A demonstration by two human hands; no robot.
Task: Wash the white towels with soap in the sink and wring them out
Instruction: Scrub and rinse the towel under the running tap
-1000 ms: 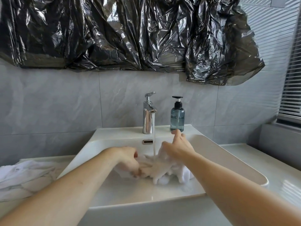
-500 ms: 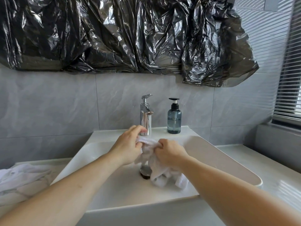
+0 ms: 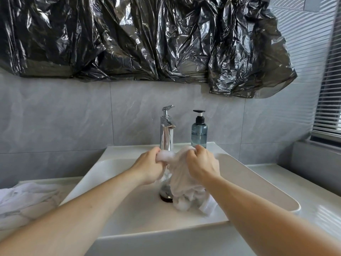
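**Inspector:** Report the basin and its contents.

**Assistant:** The white rectangular ceramic sink holds one wet, sudsy white cloth towel. Its upper part is lifted above the middle of the bowl; its lower end is bunched on the sink floor, just right of the dark round drain.

**Inspector:** Hands?

**Assistant:** The left hand has its fingers curled round the towel's foamy upper left end. The right hand has its fingers curled round the upper right end, knuckles up. Both grip the cloth just in front of the tap, near each other with a short span of towel between them.

**Inspector:** Rear edge of the sink?

**Assistant:** An upright chrome lever faucet stands at the middle. Just right of it is a blue-grey translucent pump bottle with a black pump head, roughly half to three-quarters filled; the exact level I cannot tell.

**Inspector:** Anything beside the sink?

**Assistant:** A heap of crumpled white towels lies on the pale counter at the sink's left edge. Crinkled black plastic sheeting hangs on the grey tiled wall above.
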